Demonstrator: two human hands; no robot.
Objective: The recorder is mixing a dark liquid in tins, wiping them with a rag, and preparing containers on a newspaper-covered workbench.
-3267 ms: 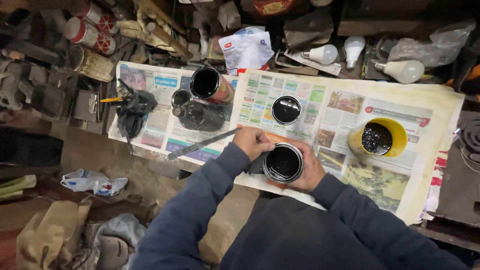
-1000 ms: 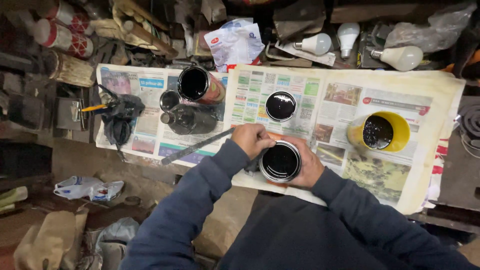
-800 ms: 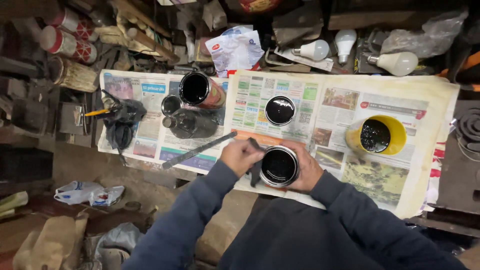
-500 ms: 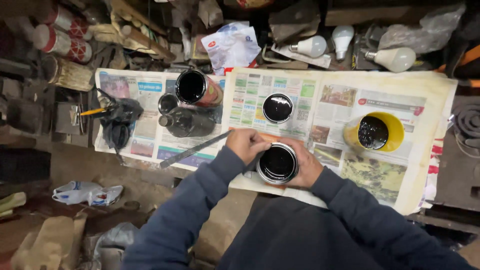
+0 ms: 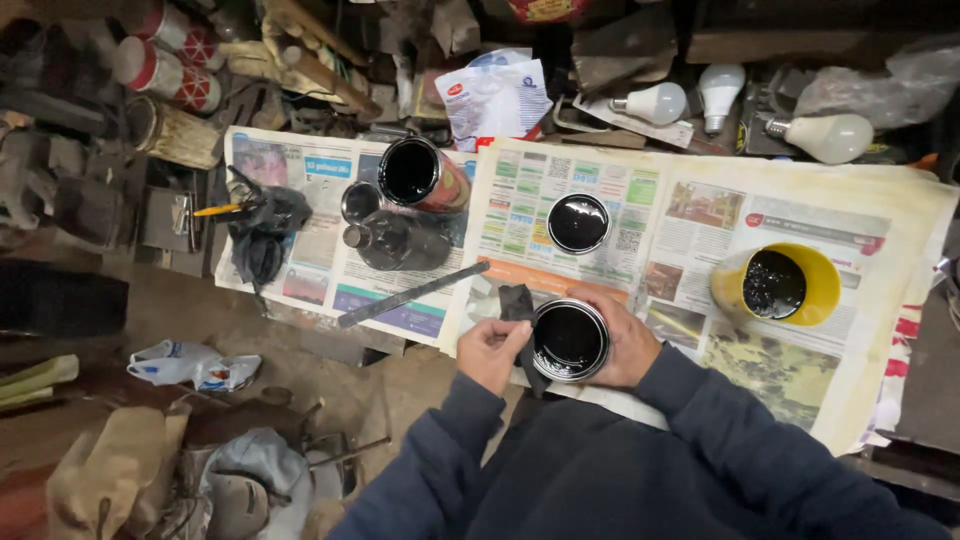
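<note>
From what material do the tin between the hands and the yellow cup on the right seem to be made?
The open tin looks like bare metal: its rim is shiny and silver-grey. The yellow cup is probably plastic, with a smooth, evenly coloured, matt wall. Both hold a glossy black liquid.

A tin (image 5: 569, 340) stands on the newspaper (image 5: 640, 215) at the near edge, between the left hand (image 5: 493, 353) and the right hand (image 5: 628, 340). A rag (image 5: 519, 305) lies against its left side. Behind it sits a lid (image 5: 578, 222); to its right, a bucket (image 5: 776, 285). To the left lie a metal strip (image 5: 410, 295), a bottle (image 5: 395, 241) and a can (image 5: 420, 175). Three bulbs (image 5: 655, 102) lie behind the newspaper.
</note>
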